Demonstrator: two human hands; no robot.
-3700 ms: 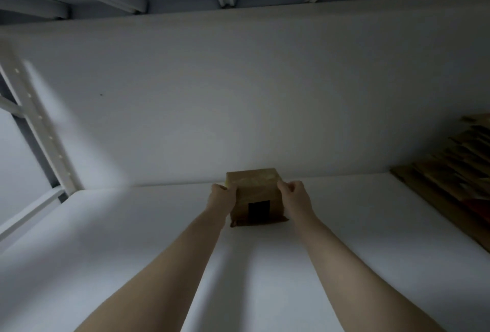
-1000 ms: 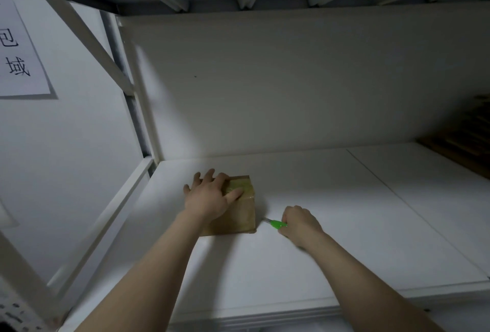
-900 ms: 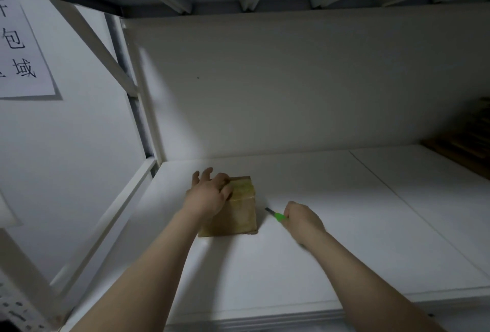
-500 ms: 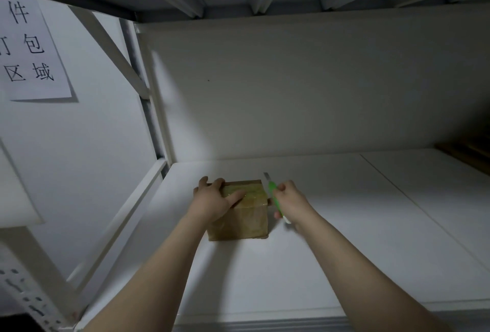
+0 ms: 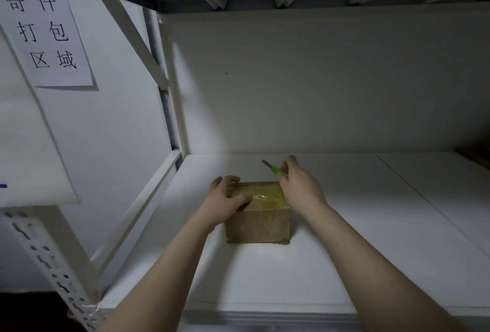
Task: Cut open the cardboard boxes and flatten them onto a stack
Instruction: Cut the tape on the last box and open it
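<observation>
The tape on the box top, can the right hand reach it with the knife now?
Probably yes: the right hand holds the knife right over the box top, and the left hand grips only its left edge.

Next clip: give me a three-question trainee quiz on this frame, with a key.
1. True or false: the box is already flattened.
2. Which hand holds the green knife? A) left B) right C) neither
3. Fill in: the left hand grips the top of the ___.

Key: 1 false, it stands whole and taped; 2 B, the right hand; 3 box.
</observation>
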